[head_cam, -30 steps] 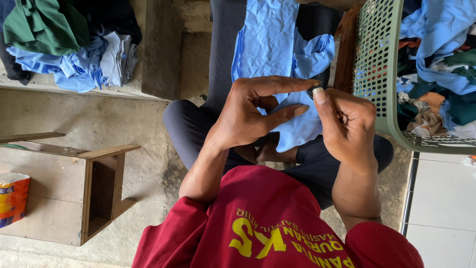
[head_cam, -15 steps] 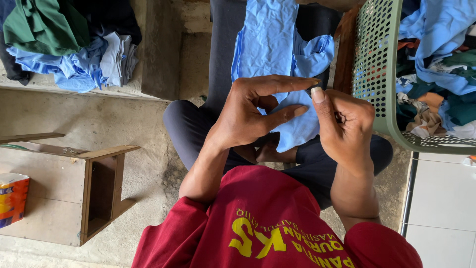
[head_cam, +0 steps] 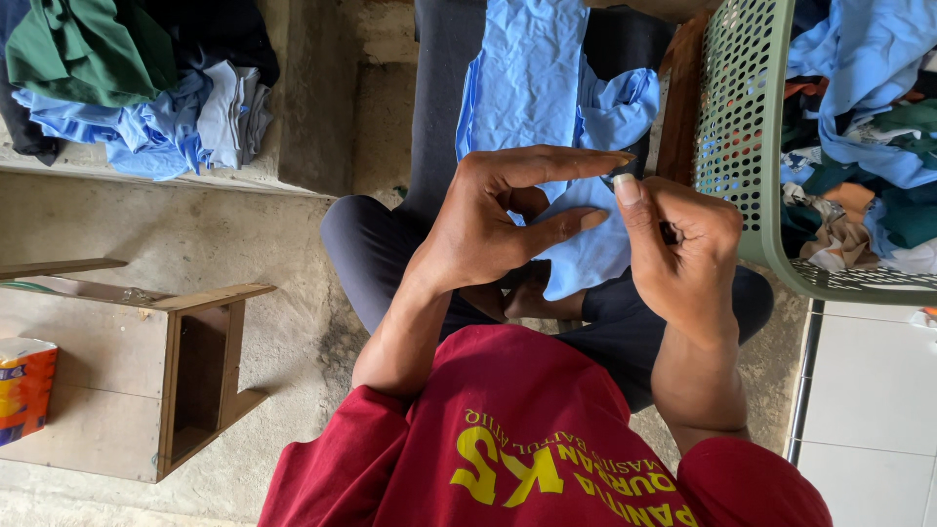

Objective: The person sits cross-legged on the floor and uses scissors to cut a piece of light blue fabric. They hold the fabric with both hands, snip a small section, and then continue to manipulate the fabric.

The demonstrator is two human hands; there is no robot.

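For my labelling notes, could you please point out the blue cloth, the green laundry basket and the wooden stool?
blue cloth (head_cam: 527,78), head view, flat upper part.
green laundry basket (head_cam: 747,117), head view, perforated side wall.
wooden stool (head_cam: 200,298), head view, top edge.

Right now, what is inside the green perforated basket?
The green basket holds a jumbled heap of clothes: light blue, dark green, tan and orange pieces. Whatever lies deeper is covered by the top layers and the basket wall.

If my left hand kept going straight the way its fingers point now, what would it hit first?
Most likely the right hand: the left hand has its fingers aimed at it, almost touching, above the blue cloth. Depth is hard to judge.
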